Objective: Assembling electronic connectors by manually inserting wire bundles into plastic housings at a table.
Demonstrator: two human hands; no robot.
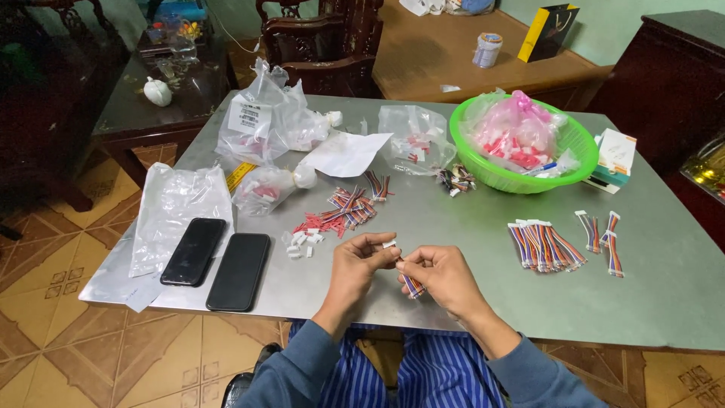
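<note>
Your left hand [361, 261] pinches a small white connector housing [389, 244], and your right hand [442, 276] grips a short multicoloured wire bundle [412, 285], both held just above the bench [468, 227] edge. Keep the housing square to the wire ends and press straight; whether they are already mated I cannot tell. Loose housings [302, 242] lie near your left hand, finished bundles [545, 245] well to the right.
</note>
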